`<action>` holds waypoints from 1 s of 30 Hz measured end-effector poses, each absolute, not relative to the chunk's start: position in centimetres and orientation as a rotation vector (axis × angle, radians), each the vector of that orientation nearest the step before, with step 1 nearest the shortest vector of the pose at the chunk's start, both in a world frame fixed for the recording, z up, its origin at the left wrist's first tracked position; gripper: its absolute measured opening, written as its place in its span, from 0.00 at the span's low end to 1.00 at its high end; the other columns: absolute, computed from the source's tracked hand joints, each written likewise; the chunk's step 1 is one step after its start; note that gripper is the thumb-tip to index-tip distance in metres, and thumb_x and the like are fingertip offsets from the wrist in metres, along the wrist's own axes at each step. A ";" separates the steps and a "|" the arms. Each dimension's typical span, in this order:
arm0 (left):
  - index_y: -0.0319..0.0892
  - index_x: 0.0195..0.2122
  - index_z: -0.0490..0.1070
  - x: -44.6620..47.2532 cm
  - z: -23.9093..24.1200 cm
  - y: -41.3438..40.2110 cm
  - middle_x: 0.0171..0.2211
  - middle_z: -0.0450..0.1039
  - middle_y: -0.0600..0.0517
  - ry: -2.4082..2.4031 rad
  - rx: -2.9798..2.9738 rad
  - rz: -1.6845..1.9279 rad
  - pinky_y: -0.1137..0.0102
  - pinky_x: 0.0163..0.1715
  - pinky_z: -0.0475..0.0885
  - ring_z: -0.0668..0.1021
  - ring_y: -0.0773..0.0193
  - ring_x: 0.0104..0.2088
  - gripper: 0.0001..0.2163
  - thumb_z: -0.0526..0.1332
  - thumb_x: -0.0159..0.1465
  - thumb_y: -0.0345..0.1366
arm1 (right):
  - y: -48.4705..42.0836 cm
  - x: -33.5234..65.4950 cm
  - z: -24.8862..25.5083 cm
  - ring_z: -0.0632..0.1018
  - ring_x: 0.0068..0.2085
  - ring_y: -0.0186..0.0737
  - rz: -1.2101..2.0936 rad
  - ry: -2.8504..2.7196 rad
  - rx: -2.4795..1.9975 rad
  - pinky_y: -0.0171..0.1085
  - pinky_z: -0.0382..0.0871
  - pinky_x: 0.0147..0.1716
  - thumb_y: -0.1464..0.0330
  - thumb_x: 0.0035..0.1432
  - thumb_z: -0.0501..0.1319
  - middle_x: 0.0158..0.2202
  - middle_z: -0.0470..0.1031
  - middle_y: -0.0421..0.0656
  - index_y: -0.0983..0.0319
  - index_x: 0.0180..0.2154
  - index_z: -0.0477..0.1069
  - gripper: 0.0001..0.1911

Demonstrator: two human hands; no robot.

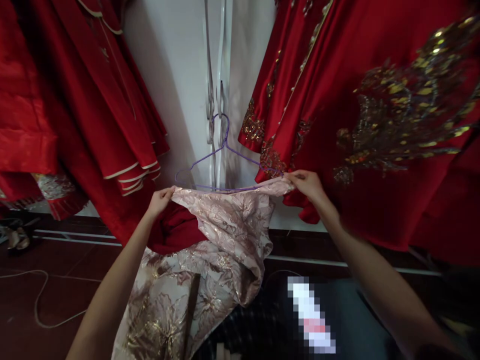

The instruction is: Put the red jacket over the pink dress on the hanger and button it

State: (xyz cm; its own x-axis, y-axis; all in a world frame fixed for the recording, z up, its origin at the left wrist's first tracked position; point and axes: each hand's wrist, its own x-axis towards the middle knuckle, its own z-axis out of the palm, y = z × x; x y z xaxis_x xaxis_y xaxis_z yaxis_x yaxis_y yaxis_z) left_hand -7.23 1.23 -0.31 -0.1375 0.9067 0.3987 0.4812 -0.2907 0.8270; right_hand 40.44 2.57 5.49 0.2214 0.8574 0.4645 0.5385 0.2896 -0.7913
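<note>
A pale pink brocade garment [221, 225] with gold flower patterns and a red lining hangs down in front of me. My left hand [160, 200] is closed on its top edge at the left. My right hand [307, 184] pinches the same edge at the right. Between the two hands the edge is stretched along the bottom bar of a purple wire hanger [221, 155]. The hanger's hook sits on a white rail [217, 60] against the wall.
Red satin dresses [105, 100] hang at the left. A red gown with gold embroidery [393, 115] hangs at the right, close to my right hand. The floor is dark red tile with a white cord [37, 300] at the left. A dark bin [270, 325] stands below.
</note>
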 end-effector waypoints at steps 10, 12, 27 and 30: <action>0.42 0.39 0.70 -0.6 2.7 -2.9 0.37 0.73 0.48 1.634 2.357 1.325 0.69 0.43 0.64 0.72 0.60 0.40 0.17 0.45 0.66 0.44 | -4.7 33.7 6.3 0.77 0.33 0.41 0.118 -1.918 -1.259 0.36 0.65 0.34 0.58 0.56 0.57 0.31 0.77 0.42 0.59 0.31 0.73 0.12; 0.43 0.43 0.70 2.1 4.2 -2.2 0.42 0.73 0.48 1.514 2.550 1.288 0.64 0.50 0.59 0.70 0.59 0.46 0.17 0.44 0.67 0.42 | -4.5 32.3 7.9 0.77 0.34 0.40 0.051 -1.934 -1.173 0.35 0.65 0.35 0.59 0.57 0.56 0.32 0.77 0.41 0.59 0.33 0.72 0.12; 0.42 0.36 0.67 7.4 1.2 -4.0 0.37 0.72 0.48 1.314 2.829 1.119 0.63 0.48 0.59 0.71 0.62 0.39 0.14 0.43 0.68 0.38 | 2.6 40.9 4.5 0.70 0.54 0.46 -0.135 -1.377 -1.193 0.49 0.64 0.50 0.62 0.59 0.51 0.53 0.68 0.56 0.59 0.34 0.61 0.07; 0.41 0.36 0.67 7.0 1.5 -4.1 0.35 0.72 0.47 1.361 2.868 1.093 0.62 0.46 0.59 0.70 0.60 0.39 0.14 0.44 0.68 0.38 | 2.6 41.6 4.2 0.72 0.53 0.48 -0.149 -1.361 -1.207 0.51 0.64 0.49 0.60 0.58 0.52 0.50 0.71 0.55 0.59 0.34 0.62 0.09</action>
